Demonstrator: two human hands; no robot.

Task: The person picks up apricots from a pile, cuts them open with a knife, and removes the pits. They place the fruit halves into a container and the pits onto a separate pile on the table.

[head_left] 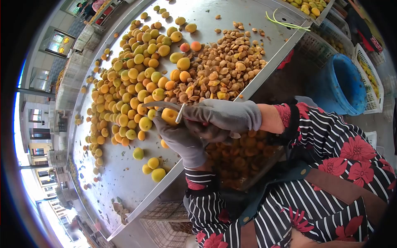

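Observation:
Both my hands wear grey gloves and meet over the table's metal edge (264, 70). My left hand (182, 142) grips a yellow apricot (169, 115) between its fingers. In my right hand (225, 115) is a small knife (165, 105), whose curved blade lies against the top of that apricot. A big heap of whole yellow and orange apricots (132, 87) covers the table beyond my hands. Beside it lies a pile of brown pits (223, 66). Under my hands a container (242, 159) holds orange apricot halves.
A blue bucket (345, 82) stands to the right, beside white plastic crates (370, 78) with more fruit. A few loose apricots (153, 167) lie near the table's edge. Another crate (165, 223) sits under the table. Building fronts are visible far off at the left.

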